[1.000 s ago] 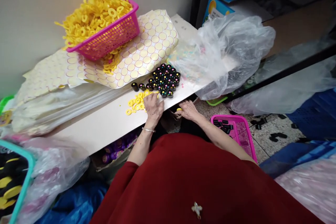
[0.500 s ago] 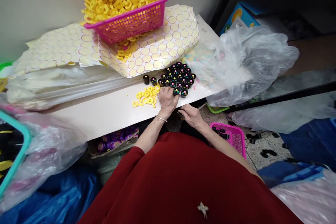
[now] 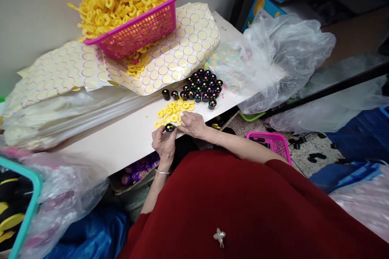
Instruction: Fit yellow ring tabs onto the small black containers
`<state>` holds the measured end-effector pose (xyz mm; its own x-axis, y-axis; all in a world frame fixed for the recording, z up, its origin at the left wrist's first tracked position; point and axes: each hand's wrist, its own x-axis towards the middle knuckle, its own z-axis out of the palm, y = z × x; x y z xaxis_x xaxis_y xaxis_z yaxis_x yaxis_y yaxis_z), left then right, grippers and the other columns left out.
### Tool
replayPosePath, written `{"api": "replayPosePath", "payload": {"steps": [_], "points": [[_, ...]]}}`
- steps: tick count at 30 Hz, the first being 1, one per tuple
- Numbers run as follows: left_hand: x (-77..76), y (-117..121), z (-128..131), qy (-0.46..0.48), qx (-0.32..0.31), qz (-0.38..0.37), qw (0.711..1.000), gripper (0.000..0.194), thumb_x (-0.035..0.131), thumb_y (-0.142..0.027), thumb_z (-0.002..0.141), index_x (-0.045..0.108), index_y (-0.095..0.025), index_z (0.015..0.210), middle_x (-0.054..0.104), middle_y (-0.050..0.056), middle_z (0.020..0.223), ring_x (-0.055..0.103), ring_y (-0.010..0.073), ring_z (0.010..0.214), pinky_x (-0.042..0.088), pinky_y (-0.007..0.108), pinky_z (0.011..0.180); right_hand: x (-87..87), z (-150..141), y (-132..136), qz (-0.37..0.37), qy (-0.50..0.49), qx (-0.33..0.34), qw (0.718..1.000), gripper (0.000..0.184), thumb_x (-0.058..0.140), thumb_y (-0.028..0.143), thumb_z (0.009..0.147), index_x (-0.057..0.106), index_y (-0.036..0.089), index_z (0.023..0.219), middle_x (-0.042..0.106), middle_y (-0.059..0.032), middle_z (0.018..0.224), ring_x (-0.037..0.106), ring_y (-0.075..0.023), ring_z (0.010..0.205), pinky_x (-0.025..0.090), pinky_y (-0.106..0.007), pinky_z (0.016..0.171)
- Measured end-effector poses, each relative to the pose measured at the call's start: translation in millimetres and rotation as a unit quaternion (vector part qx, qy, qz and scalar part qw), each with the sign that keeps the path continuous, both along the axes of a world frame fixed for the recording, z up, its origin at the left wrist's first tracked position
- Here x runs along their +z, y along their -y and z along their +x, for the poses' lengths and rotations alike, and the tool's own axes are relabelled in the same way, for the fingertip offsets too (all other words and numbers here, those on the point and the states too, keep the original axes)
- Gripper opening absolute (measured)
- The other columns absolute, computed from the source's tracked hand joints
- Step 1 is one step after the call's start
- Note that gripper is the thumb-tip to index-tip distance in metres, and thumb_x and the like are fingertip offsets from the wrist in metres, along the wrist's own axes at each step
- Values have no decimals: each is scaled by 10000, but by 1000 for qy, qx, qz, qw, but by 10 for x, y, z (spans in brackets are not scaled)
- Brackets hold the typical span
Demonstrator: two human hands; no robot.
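Observation:
Between the thumb and fingers of my left hand (image 3: 164,144) is a small round black cup (image 3: 169,128) with coloured beads in it, held at the table's front edge. My right hand (image 3: 193,124) is just to its right, fingers curled together over the near side of a pile of yellow plastic rings (image 3: 174,111). Whatever its fingertips pinch is hidden. Behind the rings stand several more black cups (image 3: 205,97) in a tight cluster, with pink, yellow and blue beads inside. A few others line up to the left of the cluster.
A pink basket (image 3: 136,28) heaped with yellow rings stands on sheets of round stickers (image 3: 185,48) at the back. Clear plastic bags (image 3: 273,60) cover the table's right end. A pink tray (image 3: 281,147) sits on the floor; a teal-rimmed basket (image 3: 36,186) is at left.
My left hand has moved left and toward me from the cup cluster, now with a black cup in it. My right hand has come up from below the table edge to the yellow rings.

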<state>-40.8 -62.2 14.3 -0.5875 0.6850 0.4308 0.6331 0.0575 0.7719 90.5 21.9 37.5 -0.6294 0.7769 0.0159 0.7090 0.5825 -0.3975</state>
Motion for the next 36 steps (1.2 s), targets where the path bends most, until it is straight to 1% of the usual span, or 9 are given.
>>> {"api": "replayPosePath", "payload": {"steps": [3,6,10,13,16,20,24,30,36], "points": [[-106,73,-47,23,-7,-22,999,370,721,-440,671,648,-192,936,624,30,863,606,153,775,522,312,729,-21,-166,-3,4,25,2,1000,321,395,312,928,633,109,1002,610,-160,1028,560,-246,939,392,-318,738],[-152,32,-24,21,-49,-39,998,372,717,-448,667,651,-189,926,624,24,840,605,146,754,521,303,716,-40,-99,-7,-12,4,-19,1000,308,370,260,928,637,109,965,617,-153,1011,568,-220,888,391,-300,714],[-160,-164,106,-3,-140,-63,988,290,714,-402,674,667,-201,878,648,18,812,588,157,773,504,312,735,-51,245,-3,-59,-146,-87,984,222,461,260,886,632,141,806,616,-70,825,540,-149,759,387,-252,684],[-173,-358,246,-6,-181,-68,981,262,729,-355,652,673,-202,857,662,17,805,570,167,779,488,323,750,-67,520,36,-98,-289,-97,947,172,539,251,834,616,153,716,570,-9,690,495,-110,659,382,-228,635],[-171,-473,359,20,-193,-68,979,309,751,-316,610,678,-192,883,667,28,833,572,176,803,478,325,774,-67,698,89,-93,-364,-89,923,149,559,247,821,634,150,735,546,7,671,478,-96,624,375,-224,605],[-100,-428,412,112,-189,-41,975,305,692,-297,664,668,-180,945,648,34,873,561,142,748,471,286,721,-36,757,95,-39,-351,-57,934,155,541,218,836,637,143,741,516,2,669,475,-99,627,373,-228,611],[-1,-376,397,198,-150,-17,969,230,635,-339,745,675,-171,896,633,21,832,558,117,731,459,255,705,2,706,29,-2,-282,-36,959,188,499,188,859,630,140,733,509,-12,686,477,-108,650,366,-230,623],[94,-526,402,198,-182,-59,961,231,636,-402,764,712,-187,800,652,13,776,572,133,772,452,280,793,6,625,-29,7,-187,-40,981,218,474,176,867,626,137,716,505,-25,700,470,-121,670,355,-240,643],[141,-569,470,199,-199,-79,956,184,635,-352,751,715,-188,727,647,9,724,569,133,733,457,274,761,23,636,-29,-49,-226,-66,971,186,529,212,851,620,139,706,513,-21,707,479,-121,684,361,-242,663]]}}
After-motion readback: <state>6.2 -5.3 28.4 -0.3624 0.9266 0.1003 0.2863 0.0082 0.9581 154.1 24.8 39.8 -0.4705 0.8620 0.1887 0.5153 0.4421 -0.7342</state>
